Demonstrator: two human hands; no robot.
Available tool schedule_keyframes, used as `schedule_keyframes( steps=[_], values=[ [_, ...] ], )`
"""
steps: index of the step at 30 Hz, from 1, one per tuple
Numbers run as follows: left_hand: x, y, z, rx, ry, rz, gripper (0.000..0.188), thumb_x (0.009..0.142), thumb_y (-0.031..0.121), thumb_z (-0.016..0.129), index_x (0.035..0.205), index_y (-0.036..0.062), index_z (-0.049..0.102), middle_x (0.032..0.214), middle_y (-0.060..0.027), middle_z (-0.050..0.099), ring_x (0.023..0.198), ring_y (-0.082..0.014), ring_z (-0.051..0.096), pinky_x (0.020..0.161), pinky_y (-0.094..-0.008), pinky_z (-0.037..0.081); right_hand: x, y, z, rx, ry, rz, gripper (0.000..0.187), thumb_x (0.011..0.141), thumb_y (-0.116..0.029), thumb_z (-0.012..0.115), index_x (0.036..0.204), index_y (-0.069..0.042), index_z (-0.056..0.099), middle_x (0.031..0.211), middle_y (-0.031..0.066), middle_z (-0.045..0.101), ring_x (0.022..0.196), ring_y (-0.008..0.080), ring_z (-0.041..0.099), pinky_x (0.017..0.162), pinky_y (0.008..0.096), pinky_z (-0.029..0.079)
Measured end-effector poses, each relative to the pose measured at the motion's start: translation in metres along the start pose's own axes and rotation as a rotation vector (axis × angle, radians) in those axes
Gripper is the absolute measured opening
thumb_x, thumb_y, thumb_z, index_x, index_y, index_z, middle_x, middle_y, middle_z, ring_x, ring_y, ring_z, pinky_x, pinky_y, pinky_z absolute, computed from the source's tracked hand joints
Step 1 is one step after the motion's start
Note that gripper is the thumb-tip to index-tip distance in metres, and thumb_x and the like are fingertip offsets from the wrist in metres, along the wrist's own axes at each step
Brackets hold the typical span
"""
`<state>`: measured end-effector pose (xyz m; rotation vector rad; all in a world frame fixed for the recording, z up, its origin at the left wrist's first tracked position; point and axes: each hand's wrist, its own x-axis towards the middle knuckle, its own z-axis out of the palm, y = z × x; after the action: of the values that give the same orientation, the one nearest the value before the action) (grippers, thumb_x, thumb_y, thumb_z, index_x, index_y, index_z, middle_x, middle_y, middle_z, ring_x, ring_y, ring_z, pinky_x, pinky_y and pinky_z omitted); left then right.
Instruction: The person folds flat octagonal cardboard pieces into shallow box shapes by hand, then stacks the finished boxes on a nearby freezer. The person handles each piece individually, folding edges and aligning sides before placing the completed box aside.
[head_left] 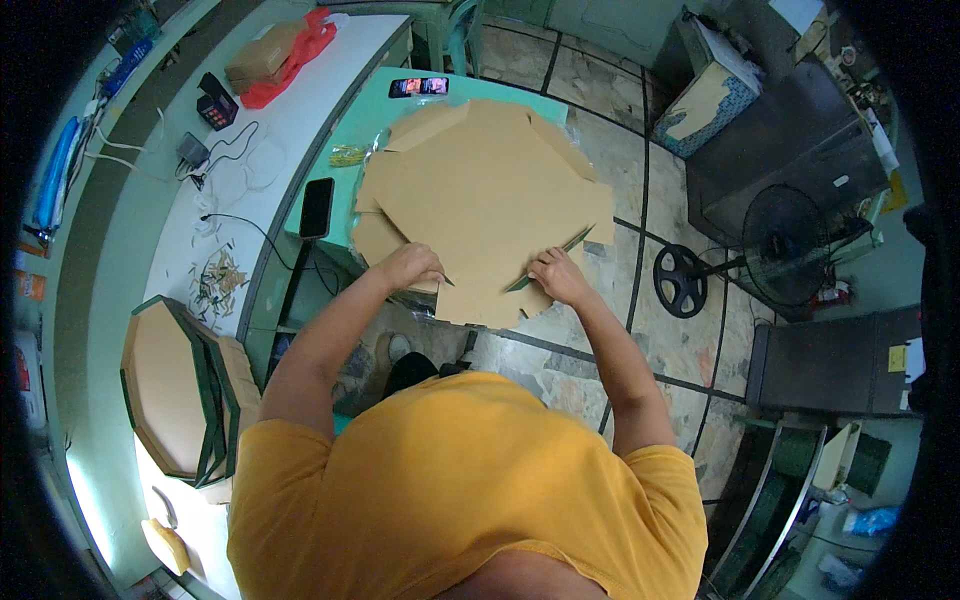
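Note:
A large, many-sided sheet of brown cardboard [480, 190] lies flat in front of me, with flaps along its edges. My right hand [558, 275] pinches a narrow dark green strip [577, 239] over the sheet's near right part; the strip sticks out on both sides of the fingers. At the near left edge, my left hand [410, 267] rests on the cardboard with its fingers closed. A small dark tip shows past those fingertips, but what they hold is mostly hidden.
The green table [352, 128] under the cardboard bears phones [317, 208] and a bundle of yellowish ties [347, 155]. On the white counter at left are scattered small strips [218, 285] and green-edged octagonal cardboard pieces [165, 390]. A black fan [785, 245] stands at right.

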<state>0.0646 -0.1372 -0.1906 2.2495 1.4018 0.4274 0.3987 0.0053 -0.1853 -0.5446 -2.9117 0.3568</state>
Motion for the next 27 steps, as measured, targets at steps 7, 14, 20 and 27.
schedule_keyframes(
  steps=[7, 14, 20, 27],
  values=[
    [0.003, 0.017, 0.01, -0.036, 0.099, -0.138, 0.016, 0.082, 0.023, 0.065, 0.087, 0.0082, 0.067, 0.085, -0.0094, 0.066, 0.085, -0.0296, 0.06, 0.081, -0.041, 0.045, 0.005, -0.016, 0.025, 0.093, 0.149, 0.082, 0.018, 0.076, -0.007, 0.058, 0.093, -0.006, 0.065, 0.1, 0.0124, 0.062, 0.105, 0.0316, 0.055, 0.096, 0.044, 0.044],
    [-0.005, 0.013, 0.035, 0.25, 0.162, -0.017, 0.02, 0.081, 0.019, 0.066, 0.093, 0.0039, 0.066, 0.091, -0.0086, 0.067, 0.092, -0.027, 0.061, 0.094, -0.039, 0.044, -0.022, -0.045, 0.009, -0.236, -0.126, -0.037, 0.068, 0.078, -0.026, 0.062, 0.133, 0.007, 0.041, 0.145, 0.0229, 0.033, 0.136, 0.0395, 0.029, 0.112, 0.0491, 0.027],
    [-0.024, 0.017, 0.025, 0.157, 0.193, 0.089, 0.052, 0.082, 0.036, 0.067, 0.119, 0.0007, 0.059, 0.126, -0.0145, 0.058, 0.13, -0.0305, 0.043, 0.112, -0.0485, 0.026, -0.024, -0.062, -0.001, -0.305, -0.301, 0.006, 0.102, 0.074, -0.055, 0.064, 0.143, 0.008, 0.023, 0.151, 0.0248, 0.019, 0.142, 0.0377, 0.016, 0.116, 0.0493, 0.014],
    [-0.032, 0.027, 0.022, 0.078, 0.249, 0.084, 0.051, 0.088, 0.041, 0.059, 0.119, 0.0013, 0.059, 0.125, -0.0161, 0.058, 0.132, -0.0321, 0.04, 0.111, -0.0586, 0.016, -0.018, -0.052, 0.009, -0.27, 0.022, -0.002, 0.066, 0.082, -0.051, 0.058, 0.118, 0.004, 0.055, 0.13, 0.0204, 0.05, 0.127, 0.0335, 0.041, 0.114, 0.0499, 0.02]
  ],
)
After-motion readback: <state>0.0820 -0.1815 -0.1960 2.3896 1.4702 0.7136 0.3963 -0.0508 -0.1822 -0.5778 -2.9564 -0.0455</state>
